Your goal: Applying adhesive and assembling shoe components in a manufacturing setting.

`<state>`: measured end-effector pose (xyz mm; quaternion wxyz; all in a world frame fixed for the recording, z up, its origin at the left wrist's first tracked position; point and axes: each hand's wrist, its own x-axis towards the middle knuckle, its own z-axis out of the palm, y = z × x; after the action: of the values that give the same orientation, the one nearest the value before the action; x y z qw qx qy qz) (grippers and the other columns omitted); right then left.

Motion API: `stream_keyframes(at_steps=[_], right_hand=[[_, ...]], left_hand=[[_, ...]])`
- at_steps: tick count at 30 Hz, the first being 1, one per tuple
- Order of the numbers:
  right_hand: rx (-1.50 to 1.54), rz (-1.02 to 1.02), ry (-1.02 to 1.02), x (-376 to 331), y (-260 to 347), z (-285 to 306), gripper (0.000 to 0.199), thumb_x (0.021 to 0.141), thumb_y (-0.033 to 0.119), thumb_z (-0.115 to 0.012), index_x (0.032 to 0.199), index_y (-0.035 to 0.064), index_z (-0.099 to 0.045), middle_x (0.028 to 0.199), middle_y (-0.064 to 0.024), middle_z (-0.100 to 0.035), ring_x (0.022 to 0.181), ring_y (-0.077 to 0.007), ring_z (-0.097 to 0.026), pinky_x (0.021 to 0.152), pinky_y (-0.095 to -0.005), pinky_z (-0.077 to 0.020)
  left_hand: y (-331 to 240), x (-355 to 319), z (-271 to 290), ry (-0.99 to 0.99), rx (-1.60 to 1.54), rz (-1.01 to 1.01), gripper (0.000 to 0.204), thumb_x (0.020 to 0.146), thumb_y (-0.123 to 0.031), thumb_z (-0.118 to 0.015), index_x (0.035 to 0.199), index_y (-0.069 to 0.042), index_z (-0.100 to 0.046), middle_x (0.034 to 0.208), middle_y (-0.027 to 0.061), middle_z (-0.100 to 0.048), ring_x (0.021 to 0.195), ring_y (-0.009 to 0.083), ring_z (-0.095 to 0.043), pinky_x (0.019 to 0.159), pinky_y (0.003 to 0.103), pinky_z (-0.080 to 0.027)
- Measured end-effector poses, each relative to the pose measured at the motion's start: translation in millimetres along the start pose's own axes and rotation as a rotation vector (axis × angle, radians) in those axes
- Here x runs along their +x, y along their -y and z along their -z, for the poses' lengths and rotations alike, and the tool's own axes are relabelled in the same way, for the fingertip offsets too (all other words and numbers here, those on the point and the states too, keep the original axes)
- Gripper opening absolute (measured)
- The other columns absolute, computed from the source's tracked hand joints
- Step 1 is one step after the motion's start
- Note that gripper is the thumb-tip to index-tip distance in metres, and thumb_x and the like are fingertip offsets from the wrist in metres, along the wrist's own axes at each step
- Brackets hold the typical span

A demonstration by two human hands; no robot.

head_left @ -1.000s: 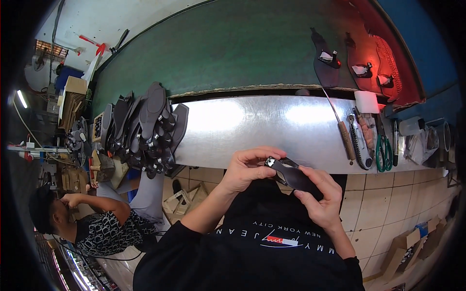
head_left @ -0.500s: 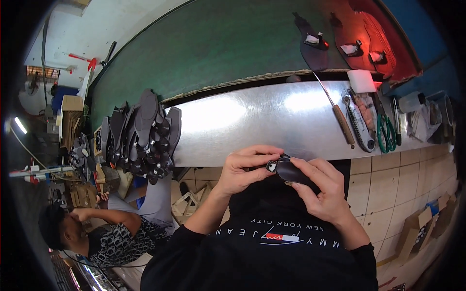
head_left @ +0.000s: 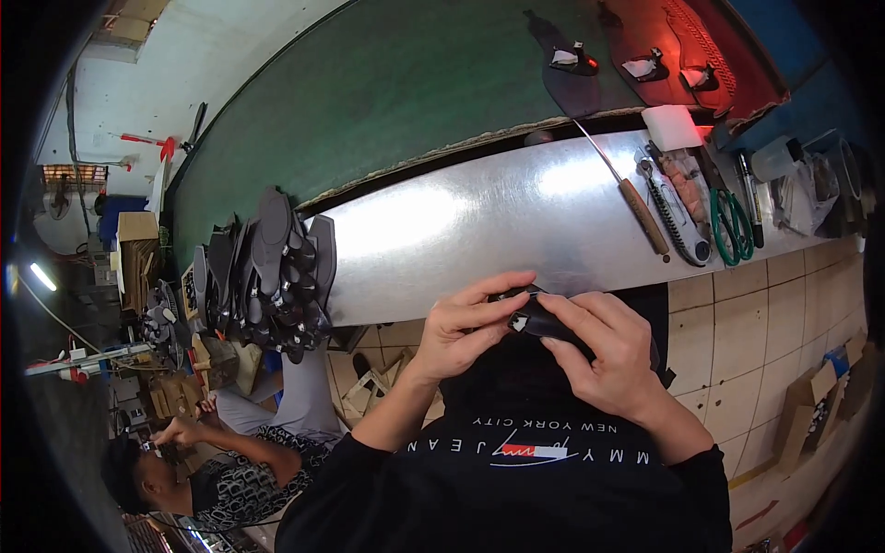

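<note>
Above my lap, close to the near edge of the metal worktop, both hands hold a dark sandal [head_left: 546, 325]. My left hand [head_left: 454, 330] pinches its left end, thumb below and fingers above, beside a small white patch on the dark strap. My right hand [head_left: 604, 350] is closed around the other end, thumb underneath and fingertips on top, almost meeting the left fingertips. Much of the sandal is hidden behind my fingers. A pile of dark sandals [head_left: 274, 230] lies to the left on the worktop [head_left: 415, 240].
On the right lie a wooden-handled awl [head_left: 643, 214], a cutter knife [head_left: 680, 221], green-handled scissors [head_left: 731, 230] and a white block [head_left: 672, 127]. Beyond is a green bench surface [head_left: 415, 83] with several sandals [head_left: 572, 74], some under red light. A co-worker [head_left: 249, 470] sits at lower left.
My fingertips have come closer together over the sandal, which has turned slightly and shows less of its smooth dark surface. The view has shifted a little. The co-worker's raised hand has moved.
</note>
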<state>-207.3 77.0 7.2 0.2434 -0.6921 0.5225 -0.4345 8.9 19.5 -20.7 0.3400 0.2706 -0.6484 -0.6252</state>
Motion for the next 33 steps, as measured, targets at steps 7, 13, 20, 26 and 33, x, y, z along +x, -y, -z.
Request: stream_keyframes(at_steps=[7,13,20,26,33], right_hand=[[-0.002,-0.068,0.072,3,-1,2,0.041,0.072,0.008,-0.072,0.112,0.0052,-0.065,0.084,-0.0094,-0.060,0.072,-0.0277,-0.061,0.064,-0.0359,-0.0488],[0.167,-0.176,0.077,-1,-14,-5,0.028,0.074,0.008,-0.071,0.101,0.0063,-0.067,0.083,-0.0099,-0.061,0.075,-0.0282,-0.062,0.065,-0.0353,-0.0492],[-0.034,-0.044,0.090,2,-8,-5,0.016,0.072,0.009,-0.073,0.088,0.0095,-0.070,0.081,-0.0073,-0.059,0.072,-0.0260,-0.061,0.063,-0.0351,-0.0478],[-0.111,0.117,0.167,5,-15,1,0.020,0.070,0.010,-0.074,0.089,0.0100,-0.070,0.086,-0.0075,-0.058,0.075,-0.0252,-0.060,0.064,-0.0357,-0.0473],[0.251,-0.122,0.354,4,-23,3,0.027,0.066,0.007,-0.076,0.091,0.0119,-0.069,0.085,-0.0056,-0.056,0.078,-0.0238,-0.060,0.067,-0.0324,-0.0480]], left_hand=[[-3,1,-7,-0.009,0.069,0.001,0.042,0.085,0.013,-0.053,0.124,-0.001,-0.062,0.143,0.0180,-0.046,0.123,0.0240,-0.053,0.088,0.027,-0.051],[-3,-3,-12,-0.094,-0.193,0.308,0.042,0.092,0.007,-0.045,0.131,-0.004,-0.056,0.143,0.0135,-0.047,0.123,0.0219,-0.053,0.084,0.027,-0.056],[-7,-3,-22,-0.208,-0.278,0.427,0.042,0.093,0.005,-0.044,0.132,-0.006,-0.056,0.142,0.0105,-0.048,0.120,0.0198,-0.054,0.082,0.028,-0.058],[-5,-3,-26,-0.220,-0.301,0.441,0.041,0.089,0.006,-0.049,0.129,-0.002,-0.058,0.136,0.0126,-0.053,0.109,0.0177,-0.061,0.077,0.026,-0.058],[-7,5,-14,-0.200,-0.354,0.584,0.040,0.080,0.007,-0.059,0.120,0.002,-0.063,0.119,0.0138,-0.065,0.087,0.0130,-0.068,0.069,0.021,-0.058]])
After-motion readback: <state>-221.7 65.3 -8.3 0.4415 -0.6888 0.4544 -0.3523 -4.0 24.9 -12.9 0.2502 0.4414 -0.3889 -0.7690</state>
